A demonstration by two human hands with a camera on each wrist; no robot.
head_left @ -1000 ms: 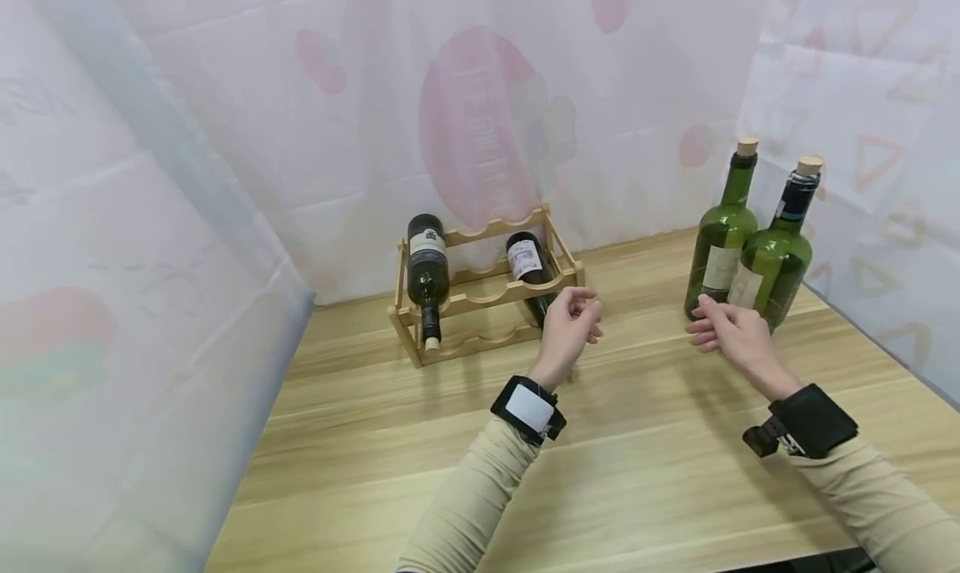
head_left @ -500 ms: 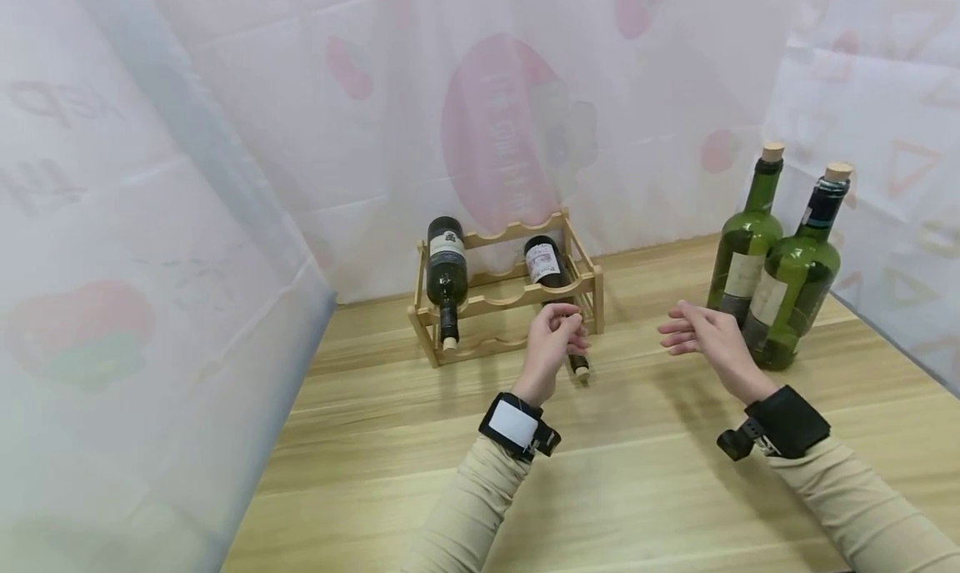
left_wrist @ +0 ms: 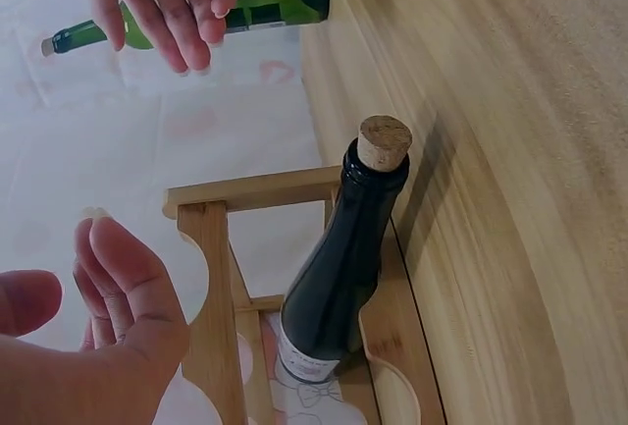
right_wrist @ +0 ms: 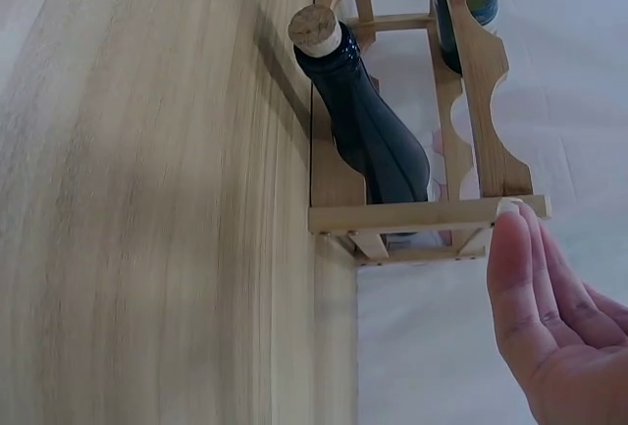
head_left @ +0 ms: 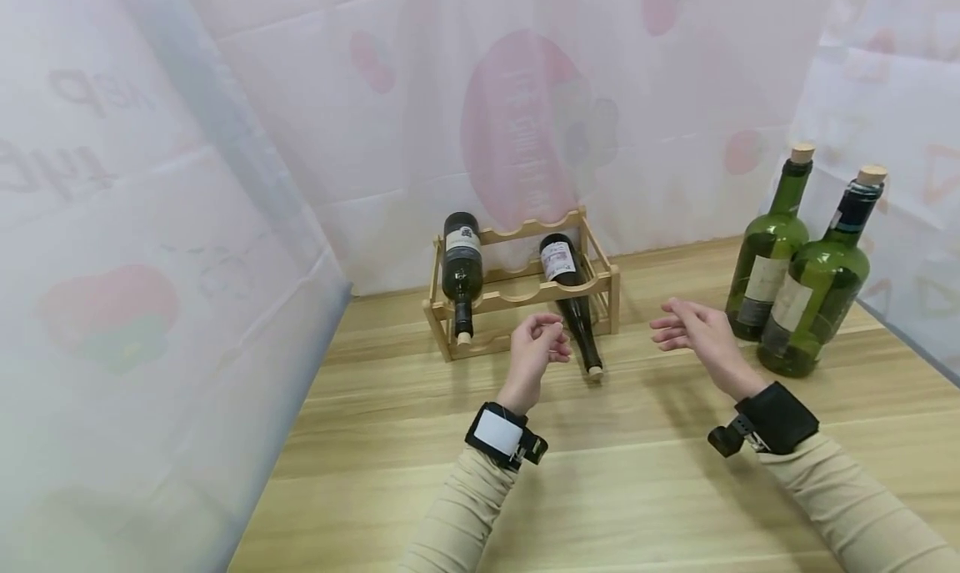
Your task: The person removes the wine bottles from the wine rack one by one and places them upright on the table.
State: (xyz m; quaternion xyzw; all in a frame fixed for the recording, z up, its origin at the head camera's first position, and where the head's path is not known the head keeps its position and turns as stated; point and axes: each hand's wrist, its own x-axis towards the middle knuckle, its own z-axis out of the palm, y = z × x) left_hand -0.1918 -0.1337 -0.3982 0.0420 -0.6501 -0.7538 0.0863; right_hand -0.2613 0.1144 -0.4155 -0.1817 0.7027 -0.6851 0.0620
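Observation:
A small wooden wine rack (head_left: 517, 298) stands against the back curtain. One dark wine bottle (head_left: 462, 264) lies on its upper tier at the left, corked neck forward. A second dark wine bottle (head_left: 576, 306) lies in the lower tier at the right, its corked neck jutting out in front. My left hand (head_left: 534, 356) hovers just left of that neck, fingers loosely bent and holding nothing. To the right, my right hand (head_left: 701, 335) hangs in the air with relaxed fingers, apart from the rack and the bottles.
Two green corked bottles, one behind (head_left: 768, 264) and one nearer (head_left: 813, 294), stand upright at the right of the wooden table (head_left: 600, 490). Printed curtains (head_left: 405, 123) enclose the back and both sides.
My left hand has drawn back and left, uncovering the lower bottle's neck. My right hand has moved left, away from the green bottles. The head view has turned slightly left.

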